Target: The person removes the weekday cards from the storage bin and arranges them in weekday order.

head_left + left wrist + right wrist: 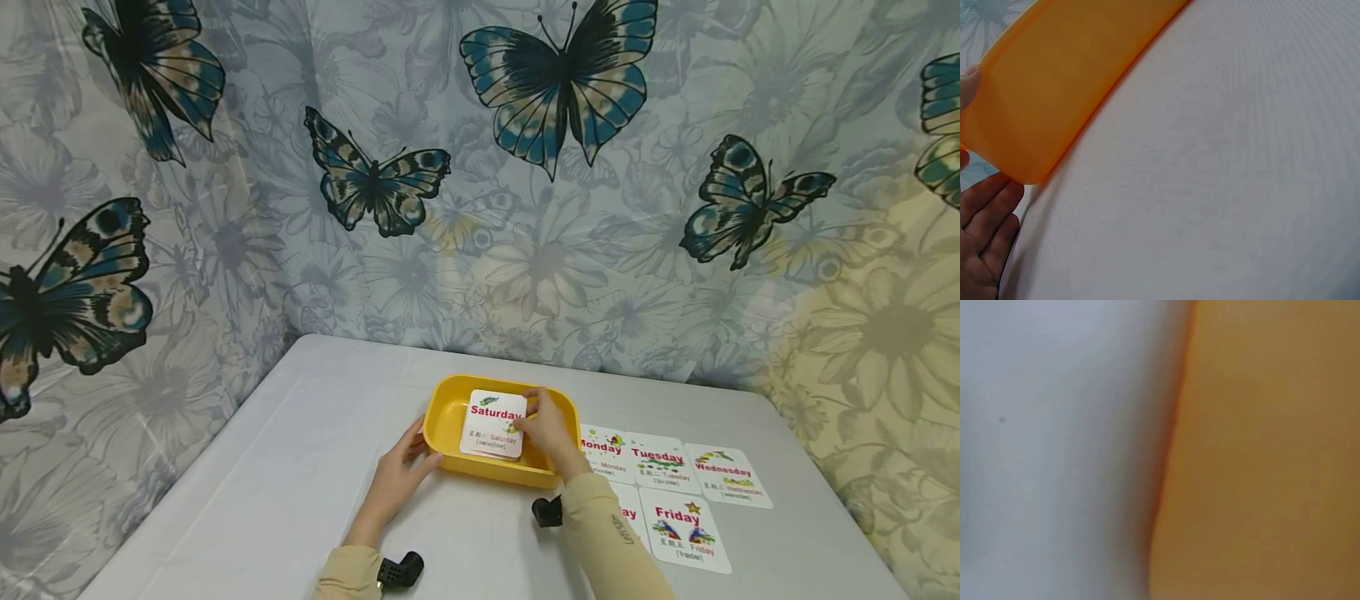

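A yellow plastic tray (491,473) stands on the table, and a white card printed "Saturday" (491,422) lies inside it, with another card edge just visible beneath. My right hand (551,429) reaches over the tray's right end and pinches the Saturday card at its right edge. Around the tray's left front corner, my left hand (403,471) holds on, thumb on the front side and fingers at the left end. The left wrist view shows the left fingers (991,212) by the orange-looking tray wall (1054,94). Only blurred tray wall (1260,456) fills the right wrist view; the right hand is hidden there.
Right of the tray lie day cards in two rows: Monday (603,450), Tuesday (658,462) and Wednesday (727,475) behind, Friday (686,529) and a partly covered card (628,507) in front. A butterfly-patterned cloth (540,267) hangs behind the white table (247,467).
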